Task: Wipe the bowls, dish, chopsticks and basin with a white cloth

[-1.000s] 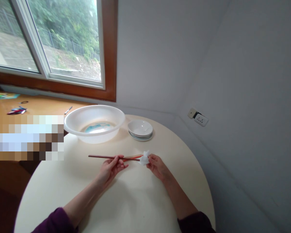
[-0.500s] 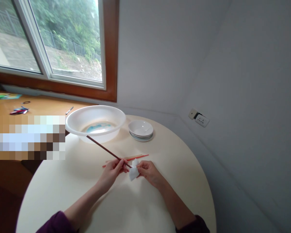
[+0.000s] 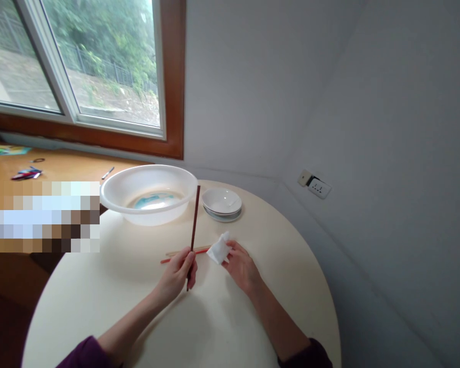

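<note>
Wrapped round a dark brown chopstick [image 3: 196, 217], my left hand [image 3: 179, 271] holds it nearly upright over the table, its lower end poking out below the fingers. To the right, my right hand [image 3: 241, 265] grips a crumpled white tissue [image 3: 220, 249] between thumb and fingers, apart from the chopstick. Behind the hands a red chopstick [image 3: 169, 261] lies on the table, with a light wooden chopstick [image 3: 172, 253] beside it. Both are partly hidden by my left hand and the tissue.
A large translucent plastic basin [image 3: 111, 197] stands at the back of the round table [image 3: 111, 286]. Right of it sits a small stack of white dishes [image 3: 221, 201]. A wooden desk [image 3: 69, 163] with pens adjoins at left; the wall with a socket [image 3: 319, 187] is at right.
The brown chopstick has swung from slanting left to nearly upright in my left hand. My right hand has drawn the tissue off its lower end, moving up and slightly right.
</note>
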### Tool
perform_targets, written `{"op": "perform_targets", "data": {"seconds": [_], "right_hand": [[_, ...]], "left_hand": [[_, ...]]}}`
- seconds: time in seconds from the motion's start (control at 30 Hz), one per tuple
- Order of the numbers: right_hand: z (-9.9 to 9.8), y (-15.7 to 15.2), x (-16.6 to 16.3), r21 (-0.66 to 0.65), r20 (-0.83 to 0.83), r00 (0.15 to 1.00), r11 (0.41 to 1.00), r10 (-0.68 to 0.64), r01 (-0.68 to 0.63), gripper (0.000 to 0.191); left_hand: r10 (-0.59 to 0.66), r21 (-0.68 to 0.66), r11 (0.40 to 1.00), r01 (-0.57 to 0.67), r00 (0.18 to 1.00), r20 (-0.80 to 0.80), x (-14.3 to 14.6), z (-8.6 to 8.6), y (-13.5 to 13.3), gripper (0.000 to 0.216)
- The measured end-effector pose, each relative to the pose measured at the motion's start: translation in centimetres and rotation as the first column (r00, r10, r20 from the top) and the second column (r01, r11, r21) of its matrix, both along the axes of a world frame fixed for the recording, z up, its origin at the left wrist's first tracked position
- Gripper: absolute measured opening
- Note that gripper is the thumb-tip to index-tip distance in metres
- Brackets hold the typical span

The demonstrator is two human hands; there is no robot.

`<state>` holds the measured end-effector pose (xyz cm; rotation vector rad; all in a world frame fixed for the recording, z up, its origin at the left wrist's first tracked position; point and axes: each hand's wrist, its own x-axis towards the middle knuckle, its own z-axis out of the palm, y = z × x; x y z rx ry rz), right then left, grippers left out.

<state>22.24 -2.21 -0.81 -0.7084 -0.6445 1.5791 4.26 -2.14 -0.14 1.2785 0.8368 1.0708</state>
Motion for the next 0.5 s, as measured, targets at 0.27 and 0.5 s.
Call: {"op": "perform_targets", "data": {"seconds": [0.27, 0.5], "right_hand": [[-0.6, -0.2, -1.2, 0.031, 0.151, 0.981, 0.993, -0.118, 0.114, 0.021], [0.2, -1.1, -2.2, 0.051, 0.058, 0.998, 0.998, 0.02, -0.023, 0.039]], "left_hand": [[-0.078, -0.1, 0.992, 0.077, 0.997, 0.002, 0.3, -0.1, -0.3, 0.052], [-0.165, -0.07, 0.985, 0.156, 0.975, -0.147, 0.3, -0.4, -0.4, 0.048]]}}
